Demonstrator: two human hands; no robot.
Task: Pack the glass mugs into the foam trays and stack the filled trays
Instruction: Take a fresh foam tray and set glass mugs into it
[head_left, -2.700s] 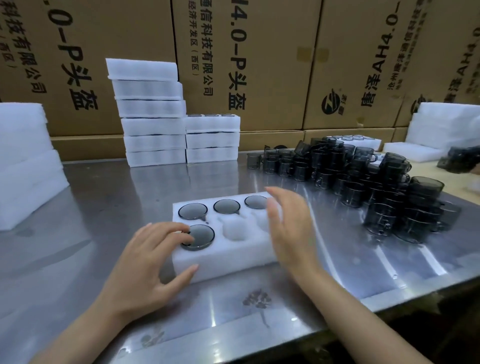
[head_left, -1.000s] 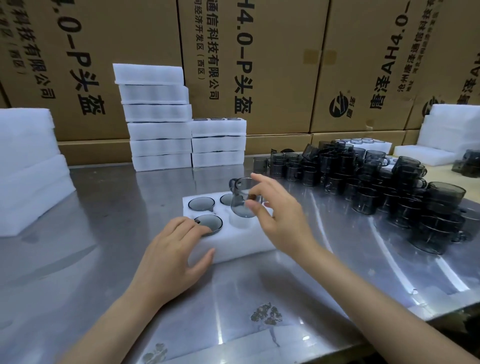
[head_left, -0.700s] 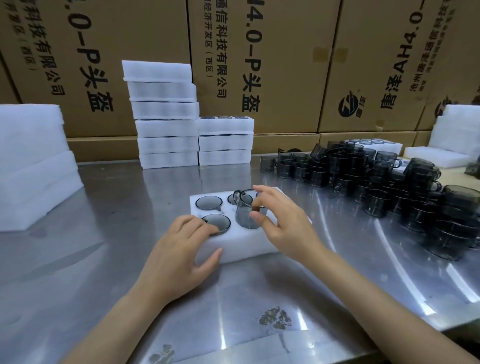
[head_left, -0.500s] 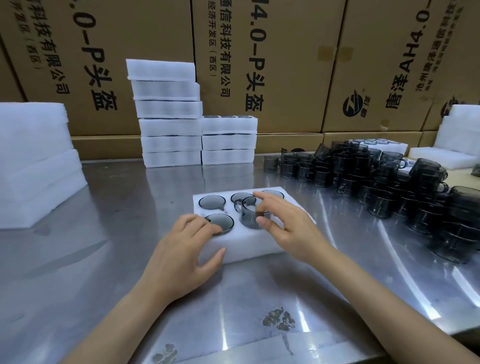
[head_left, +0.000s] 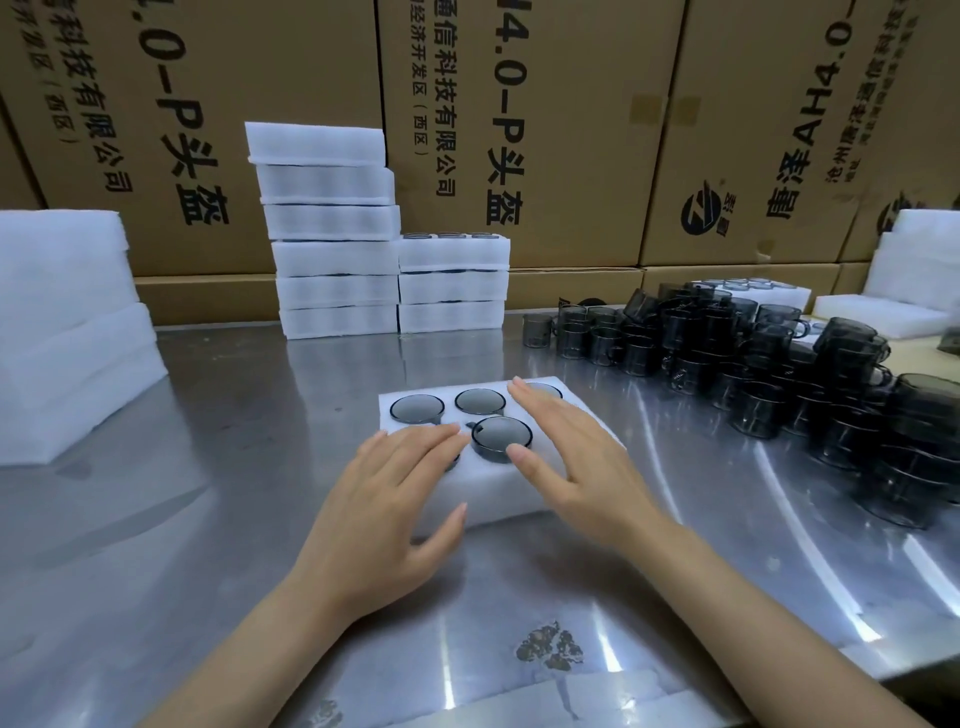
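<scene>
The left hand (head_left: 387, 512) lies flat, fingers straight, steadying the tray (head_left: 498, 499) mid-surface. A mug (head_left: 501, 438) sits proud in its near-middle pocket. The right hand (head_left: 576, 457) hovers open, holding nothing: press the mug down evenly until flush.

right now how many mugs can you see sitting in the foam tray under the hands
4 plainly visible: back left, back middle, back right partly behind fingers, front middle. More may be hidden under the hands.
</scene>
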